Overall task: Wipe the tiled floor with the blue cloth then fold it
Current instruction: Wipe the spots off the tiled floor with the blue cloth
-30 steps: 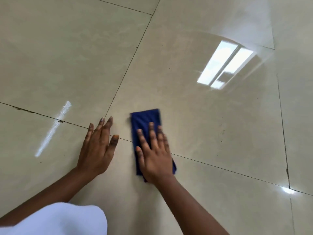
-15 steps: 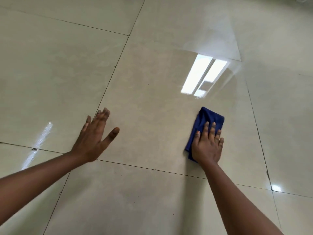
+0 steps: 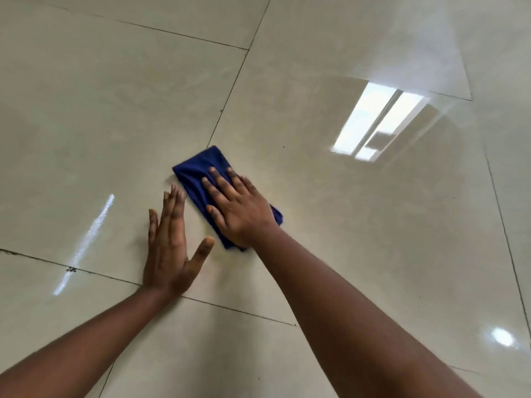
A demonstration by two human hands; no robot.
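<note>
Currently right hand [image 3: 242, 209] lies flat, fingers straight, pressing the folded dark-blue cloth rectangle [image 3: 198, 173] onto the glossy beige tiled floor [image 3: 330, 225]. Cloth's long axis runs diagonally under that palm. Left hand [image 3: 169, 248], fingers spread, braces just beside the cloth's left edge.

The right hand [image 3: 241, 209] covered the middle of the blue cloth [image 3: 198, 173], so only the part past its fingertips and two corners by the wrist showed (folds beneath could not be told). Both forearms ran off the bottom edge. The left hand's [image 3: 169, 248] fingertips were blurred.
</note>
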